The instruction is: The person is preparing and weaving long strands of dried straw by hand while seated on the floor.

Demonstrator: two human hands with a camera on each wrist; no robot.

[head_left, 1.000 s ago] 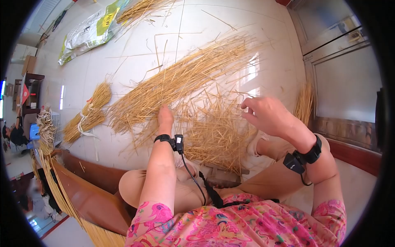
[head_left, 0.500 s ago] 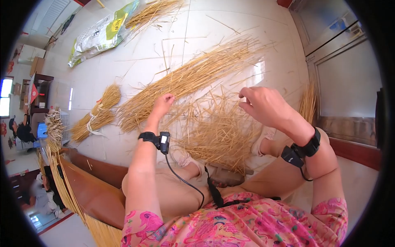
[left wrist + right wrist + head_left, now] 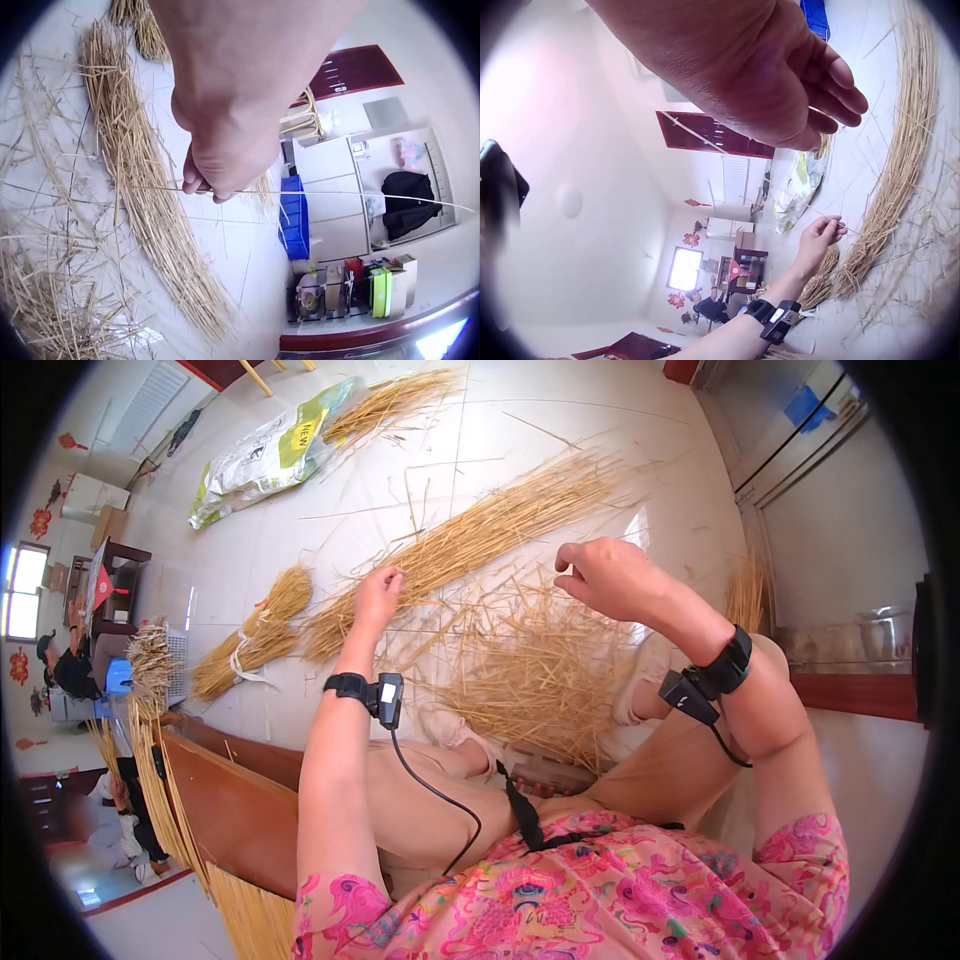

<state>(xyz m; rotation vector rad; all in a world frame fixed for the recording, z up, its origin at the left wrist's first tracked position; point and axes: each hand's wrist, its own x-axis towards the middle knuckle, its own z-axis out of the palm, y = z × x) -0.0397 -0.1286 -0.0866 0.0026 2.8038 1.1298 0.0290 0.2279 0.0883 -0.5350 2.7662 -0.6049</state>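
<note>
In the left wrist view the left hand [image 3: 229, 161] pinches one thin straw stalk [image 3: 322, 193], which sticks out on both sides of the fingers. The head view has this left hand [image 3: 380, 595] above the near edge of a long loose pile of straw [image 3: 480, 525]. To the right, the right hand [image 3: 610, 580] hovers over the floor beyond a heap of short straw bits [image 3: 540, 675]. Seen by the right wrist camera, the right hand [image 3: 795, 90] has loosely bent, parted fingers with nothing visible between them.
A tied straw bundle [image 3: 255, 635] lies left of the pile. Further off is a printed plastic bag [image 3: 265, 455] with more straw at its mouth. A brown wooden piece [image 3: 225, 790] stands at the left, a metal-framed door [image 3: 850, 540] at the right. Other people are at the far left.
The left hand has risen off the straw and moved up and to the left, fingertips now together on a stalk. The right hand has moved slightly up and to the left.
</note>
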